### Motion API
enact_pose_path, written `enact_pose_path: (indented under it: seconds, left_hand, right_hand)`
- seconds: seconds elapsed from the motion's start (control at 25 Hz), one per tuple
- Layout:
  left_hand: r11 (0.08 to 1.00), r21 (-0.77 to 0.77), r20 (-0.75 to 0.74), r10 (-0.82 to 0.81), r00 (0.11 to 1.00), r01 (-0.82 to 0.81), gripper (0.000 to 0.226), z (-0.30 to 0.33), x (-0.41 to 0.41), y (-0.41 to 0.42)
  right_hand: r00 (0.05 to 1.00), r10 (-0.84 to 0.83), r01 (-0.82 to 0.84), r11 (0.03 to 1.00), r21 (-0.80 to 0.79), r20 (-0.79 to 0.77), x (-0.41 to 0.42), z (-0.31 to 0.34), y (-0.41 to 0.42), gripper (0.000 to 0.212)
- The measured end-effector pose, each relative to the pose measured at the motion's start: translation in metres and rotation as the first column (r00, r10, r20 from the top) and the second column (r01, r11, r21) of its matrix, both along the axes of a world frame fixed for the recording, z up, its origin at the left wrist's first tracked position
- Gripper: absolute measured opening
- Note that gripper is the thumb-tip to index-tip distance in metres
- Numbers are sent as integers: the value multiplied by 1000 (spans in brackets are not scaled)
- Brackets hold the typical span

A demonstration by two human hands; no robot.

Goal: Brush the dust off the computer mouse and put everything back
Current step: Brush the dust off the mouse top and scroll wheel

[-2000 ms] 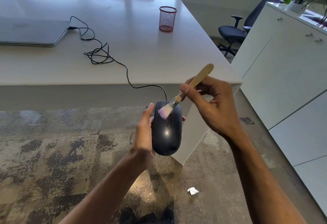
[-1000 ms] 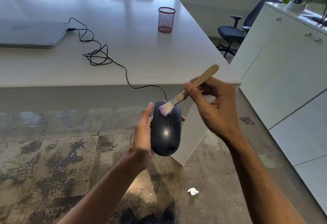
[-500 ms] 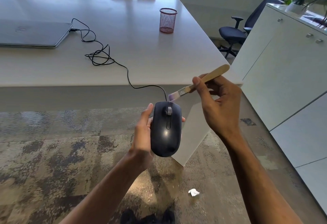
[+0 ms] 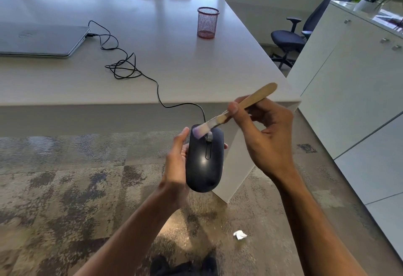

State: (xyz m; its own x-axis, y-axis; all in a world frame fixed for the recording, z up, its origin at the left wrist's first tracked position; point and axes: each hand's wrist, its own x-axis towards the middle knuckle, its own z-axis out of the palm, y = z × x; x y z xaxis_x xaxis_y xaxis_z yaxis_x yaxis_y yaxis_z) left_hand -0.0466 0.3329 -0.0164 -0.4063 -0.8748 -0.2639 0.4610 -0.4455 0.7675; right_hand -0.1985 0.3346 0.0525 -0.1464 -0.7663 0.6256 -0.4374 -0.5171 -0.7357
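A black wired computer mouse (image 4: 204, 162) is held in the air off the near edge of the white table (image 4: 174, 62), gripped from its left side by my left hand (image 4: 176, 166). My right hand (image 4: 268, 136) holds a small brush (image 4: 237, 106) by its flat wooden handle. The pale pink bristles rest on the mouse's top left front, beside the scroll wheel. The mouse's black cable (image 4: 130, 66) runs up over the table edge, coils, and reaches a shut grey laptop (image 4: 41, 40).
A red mesh pen cup (image 4: 207, 23) stands further back on the table. White cabinets (image 4: 353, 84) stand at the right, with an office chair (image 4: 290, 38) behind them. A crumpled white scrap (image 4: 239, 235) lies on the patterned carpet near my shoes.
The brush lifted off the mouse's front half a second ago and has come back down onto its top left front. My left hand and the mouse have stayed almost still.
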Motion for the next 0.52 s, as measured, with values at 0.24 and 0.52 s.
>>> enact_pose_path:
  seconds: [0.24, 0.52]
  left_hand:
    - [1000, -16, 12, 1, 1000, -1, 64, -3, 0, 0]
    - [1000, -24, -8, 7, 1000, -7, 69, -8, 0, -2]
  right_hand:
    - [985, -144, 145, 989, 3, 94, 5, -12, 1, 5]
    - [967, -202, 204, 979, 2, 153, -4, -9, 10, 6]
